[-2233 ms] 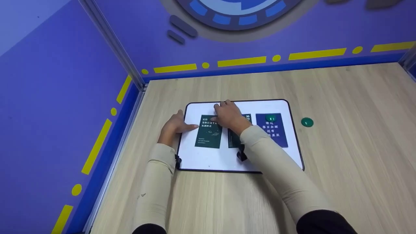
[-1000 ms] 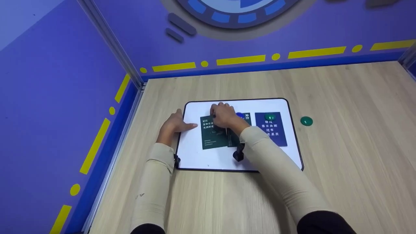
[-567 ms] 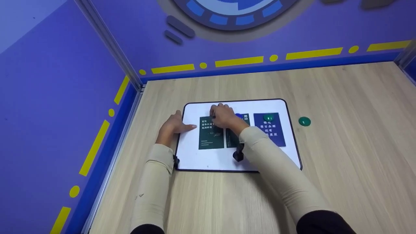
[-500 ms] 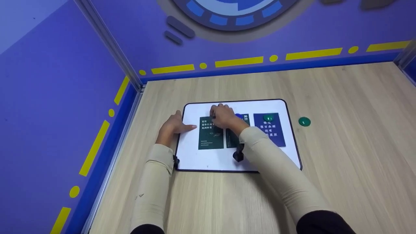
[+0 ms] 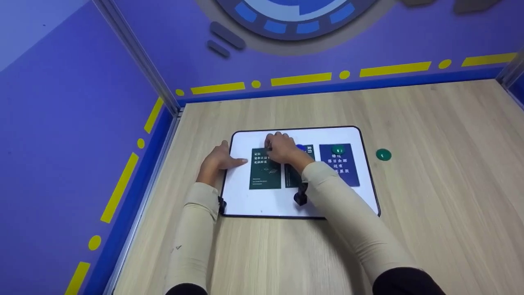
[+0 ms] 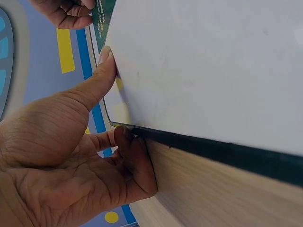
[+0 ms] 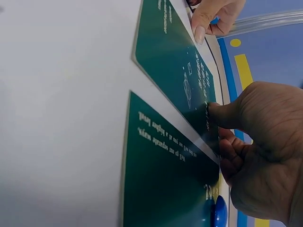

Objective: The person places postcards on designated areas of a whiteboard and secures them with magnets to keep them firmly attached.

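Note:
A whiteboard [image 5: 262, 202] with a black rim lies on the table. My left hand [image 5: 220, 157] grips its left edge; in the left wrist view the thumb [image 6: 102, 71] lies over the white face and the fingers are bent against the rim. My right hand [image 5: 282, 148] pinches the upper right corner of the left green card [image 5: 264, 174], thumb on its printed face. Beside it lies a second green card [image 7: 163, 184], partly under my right wrist, with a blue round magnet [image 7: 220, 211] at its top. A blue card [image 5: 339, 174] sits to the right under a green round magnet [image 5: 337, 149].
Another green round magnet [image 5: 383, 154] lies on the wooden table [image 5: 442, 172], just right of the board. A purple wall [image 5: 61, 143] stands along the left, and a patterned panel [image 5: 303, 61] closes off the back.
My right hand has shifted slightly left and down, uncovering the blue magnet. The left green card swung tilted toward the middle card, then came back nearly straight. My left hand has stayed in place.

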